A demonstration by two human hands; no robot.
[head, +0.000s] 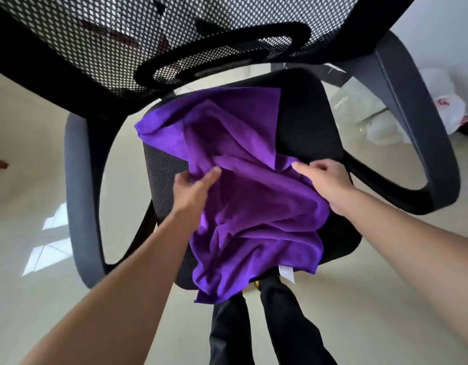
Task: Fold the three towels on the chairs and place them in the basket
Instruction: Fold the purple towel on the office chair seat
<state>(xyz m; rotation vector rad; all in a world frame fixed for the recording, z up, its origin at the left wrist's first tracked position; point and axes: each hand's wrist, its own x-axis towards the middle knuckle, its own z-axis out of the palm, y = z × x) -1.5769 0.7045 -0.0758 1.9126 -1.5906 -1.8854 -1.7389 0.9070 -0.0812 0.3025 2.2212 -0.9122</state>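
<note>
A purple towel (235,185) lies crumpled across the black mesh seat of an office chair (312,127) and hangs over the seat's front edge, with a white label near its lower right corner. My left hand (193,188) pinches a fold on the towel's left side between thumb and fingers. My right hand (325,177) grips the towel's right edge, fingers curled over the cloth. No basket and no other towel are in view.
The chair's mesh backrest (148,30) fills the top of the view, and grey armrests (80,196) curve down on both sides. White plastic bags (449,114) lie on the pale tiled floor at the right. My dark trouser legs stand below the seat.
</note>
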